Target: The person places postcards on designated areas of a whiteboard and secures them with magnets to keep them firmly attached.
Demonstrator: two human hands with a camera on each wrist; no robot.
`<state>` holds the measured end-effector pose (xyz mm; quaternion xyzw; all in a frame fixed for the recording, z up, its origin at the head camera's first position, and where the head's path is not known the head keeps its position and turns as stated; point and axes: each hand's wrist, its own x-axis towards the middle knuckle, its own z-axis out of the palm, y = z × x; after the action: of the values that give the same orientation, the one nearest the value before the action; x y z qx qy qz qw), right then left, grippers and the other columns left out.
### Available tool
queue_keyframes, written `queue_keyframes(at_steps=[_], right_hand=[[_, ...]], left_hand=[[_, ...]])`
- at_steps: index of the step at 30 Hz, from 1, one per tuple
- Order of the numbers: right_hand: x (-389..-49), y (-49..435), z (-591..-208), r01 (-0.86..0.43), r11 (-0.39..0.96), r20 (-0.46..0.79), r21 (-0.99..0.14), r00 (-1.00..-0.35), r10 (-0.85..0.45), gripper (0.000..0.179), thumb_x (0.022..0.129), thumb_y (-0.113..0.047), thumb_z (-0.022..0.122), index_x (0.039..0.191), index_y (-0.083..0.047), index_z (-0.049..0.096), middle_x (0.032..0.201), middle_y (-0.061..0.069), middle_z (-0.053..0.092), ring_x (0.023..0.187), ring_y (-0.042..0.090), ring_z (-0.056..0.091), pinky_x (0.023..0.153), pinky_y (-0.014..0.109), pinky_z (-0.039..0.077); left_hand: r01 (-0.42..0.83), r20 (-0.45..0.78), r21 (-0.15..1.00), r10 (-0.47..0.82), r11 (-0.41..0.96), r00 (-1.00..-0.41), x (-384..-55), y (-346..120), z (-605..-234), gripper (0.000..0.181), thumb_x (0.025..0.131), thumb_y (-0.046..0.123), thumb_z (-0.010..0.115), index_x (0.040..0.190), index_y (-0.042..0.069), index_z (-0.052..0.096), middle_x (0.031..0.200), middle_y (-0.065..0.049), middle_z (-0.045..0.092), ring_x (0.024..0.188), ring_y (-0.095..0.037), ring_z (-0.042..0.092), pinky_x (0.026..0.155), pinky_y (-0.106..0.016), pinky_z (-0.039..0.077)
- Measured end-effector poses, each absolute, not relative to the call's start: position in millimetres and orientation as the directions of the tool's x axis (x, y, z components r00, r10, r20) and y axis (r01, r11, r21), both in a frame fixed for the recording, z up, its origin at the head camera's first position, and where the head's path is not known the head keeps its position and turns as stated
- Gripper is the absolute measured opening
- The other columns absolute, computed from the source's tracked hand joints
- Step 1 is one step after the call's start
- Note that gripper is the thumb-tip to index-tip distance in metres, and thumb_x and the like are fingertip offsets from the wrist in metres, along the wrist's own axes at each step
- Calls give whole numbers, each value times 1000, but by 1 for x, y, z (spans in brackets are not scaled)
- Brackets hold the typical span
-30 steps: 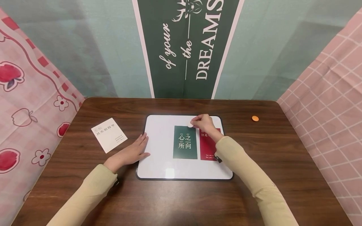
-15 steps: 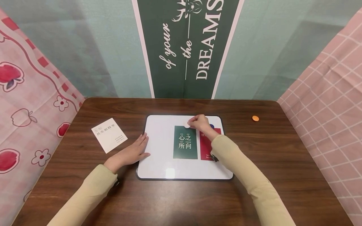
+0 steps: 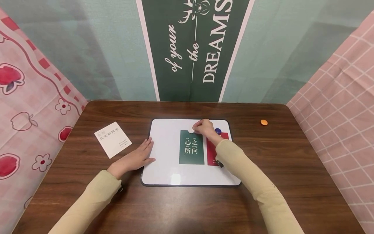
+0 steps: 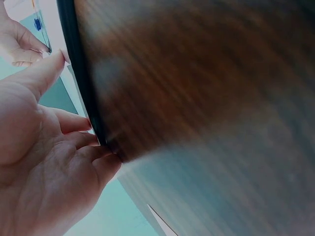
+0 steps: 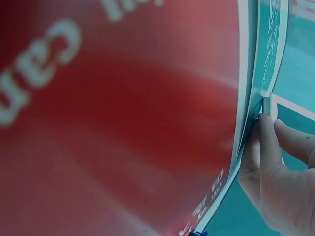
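Observation:
A small whiteboard (image 3: 163,169) with a dark rim lies on the table. My right hand (image 3: 205,128) pinches a round white magnet (image 3: 191,130) at the top edge of a green card (image 3: 191,159). Beside it on the board is a red card (image 3: 212,152), partly covered by my right wrist, with a blue magnet (image 3: 218,131) at its top. In the right wrist view, thumb and fingers grip the white magnet (image 5: 267,105) by its sides. With fingers straight, my left hand (image 3: 135,159) rests on the board's left edge, holding nothing.
A white printed card (image 3: 113,140) lies tilted on the table left of the board. An orange round magnet (image 3: 264,122) lies at the back right. Behind the brown wooden table (image 3: 187,211) hangs a green cloth (image 3: 122,48), with pink cloths at both sides.
My right hand has shifted a little left along the green card's top edge with the white magnet. The blue magnet has come into view behind it. My left hand stays put.

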<state>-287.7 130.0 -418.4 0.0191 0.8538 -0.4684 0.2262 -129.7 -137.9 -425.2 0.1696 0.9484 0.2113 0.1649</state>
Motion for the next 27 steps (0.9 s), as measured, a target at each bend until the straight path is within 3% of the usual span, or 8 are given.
queue_keyframes(at_steps=[16,27], right_hand=[[-294,130,-413,139,652,-357,-745,-909,-215,20,85,-14,64,102,-4,66,99,12,63,86,22,62,80,28,51],[-292,139,-409,-121,724,-223,-680,-906,-361,25,87,-18,61,109,-6,64,104,10,64,94,22,60,82,29,51]], left_hand=[[220,-266,475,378,852,-887,-134,-134,-417,69,93,27,50,139,-12,17,148,-27,7,136,-40,6,107,-49,18],[212,-271,485,375,849,-886,-136,-132,-412,69,93,26,51,139,-13,17,148,-27,7,136,-41,7,107,-49,18]])
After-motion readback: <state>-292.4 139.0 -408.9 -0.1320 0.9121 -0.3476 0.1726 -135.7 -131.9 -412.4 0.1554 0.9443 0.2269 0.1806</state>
